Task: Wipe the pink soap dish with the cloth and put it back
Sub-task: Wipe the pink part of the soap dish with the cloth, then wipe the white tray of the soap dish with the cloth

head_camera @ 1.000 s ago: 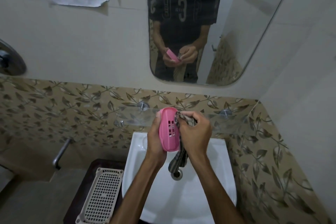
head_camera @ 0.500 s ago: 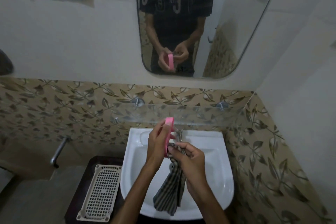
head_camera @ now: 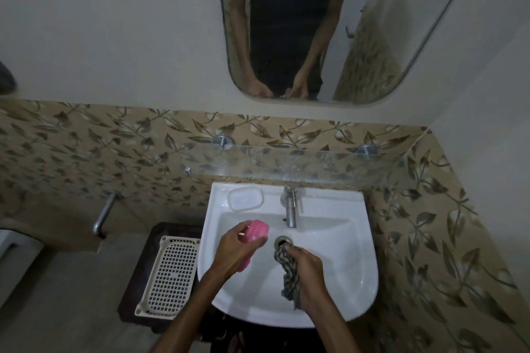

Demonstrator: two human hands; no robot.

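while both forearms reach in from the near edge over the white sink (head_camera: 355, 249), the left hand (head_camera: 233, 249) curls around the pink soap dish (head_camera: 256, 233), thumb on its far side and fingers beneath, holding it tilted over the left part of the basin. the dish is ribbed plastic, oval, its rounded end toward the tap (head_camera: 290, 209). the right hand (head_camera: 308, 275) sits lower and nearer, fingers clenched around the cloth (head_camera: 288, 269), a dark checked rag bunched up, its top end just beside the metal drain (head_camera: 282, 241) and its tail hanging toward the near rim.

the basin is glossy ceramic with a moulded oval soap recess (head_camera: 245, 198) at its far left corner. a clear glass shelf (head_camera: 286, 165) on round metal pegs runs above it against leaf-patterned tiles. left of the sink a cream perforated plastic tray (head_camera: 169, 275) lies on a dark stand. the mirror (head_camera: 372, 37) above reflects the person's arms and dark shirt.

compared with half a second ago, the hands have dropped lower into the basin and come apart: the cloth no longer touches the dish, and the dish, then held upright on edge, is now tipped flatter and further left.
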